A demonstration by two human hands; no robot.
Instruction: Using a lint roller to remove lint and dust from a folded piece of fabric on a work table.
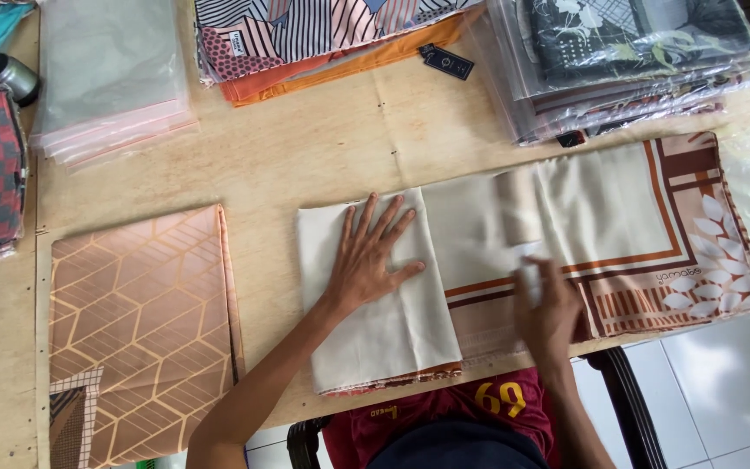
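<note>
Left hand point(368, 257) flat, fingers spread, pinning folded cream satin scarf with brown border point(566, 226) on wooden table point(305, 148). Right hand point(545, 306) blurred; grip unclear. Best to align edges, smooth creases outward.

a textile packing workshop: folded scarves point(323, 39), bagged stacks point(636, 61) and empty sleeves point(110, 78) crowd a plywood table point(323, 148).

Folded tan geometric-print scarf point(145, 334), stack of clear plastic bags point(110, 78), bagged scarves pile point(631, 61), wooden table point(323, 148)
</note>
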